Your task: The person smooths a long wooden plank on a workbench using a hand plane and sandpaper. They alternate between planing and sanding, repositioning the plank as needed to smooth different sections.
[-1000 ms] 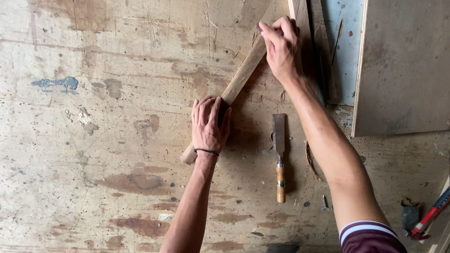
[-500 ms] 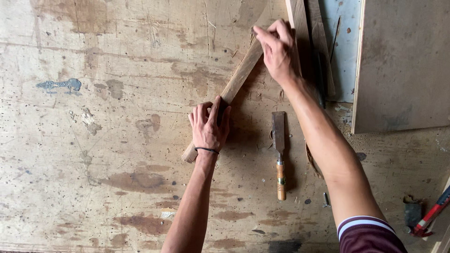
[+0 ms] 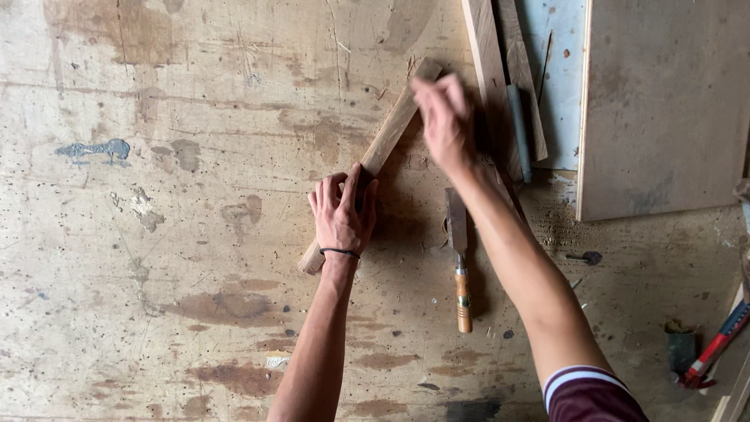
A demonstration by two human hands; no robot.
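Nearest, at the right edge of the scene, a red-handled tool (image 3: 715,350) lies on the stained, scuffed plywood work surface (image 3: 156,234), well apart from both hands. A little farther in, a wood-handled chisel with a flat steel blade (image 3: 458,258) lies with its handle near and its blade pointing far, in the gap between the two forearms and touching neither.

The left hand (image 3: 341,215) lies just left of the chisel, palm down with fingers together, pressing the near end of a long pale wooden strip (image 3: 375,160) flat to the surface; a dark band circles that wrist. The strip's long axis runs from near-left to far-right, its near end poking out below the wrist and its far end up beside the boards.

The right hand (image 3: 447,121) is blurred over the strip's far part; its fingers look loosely spread, and I cannot tell whether it touches the wood. It is the hand nearer the far end.

Just right of that end stand leaning wooden planks (image 3: 488,78), a grey slim tool (image 3: 519,129) and a large flat plywood panel (image 3: 664,109), hemming in that side. To the left the surface lies open.
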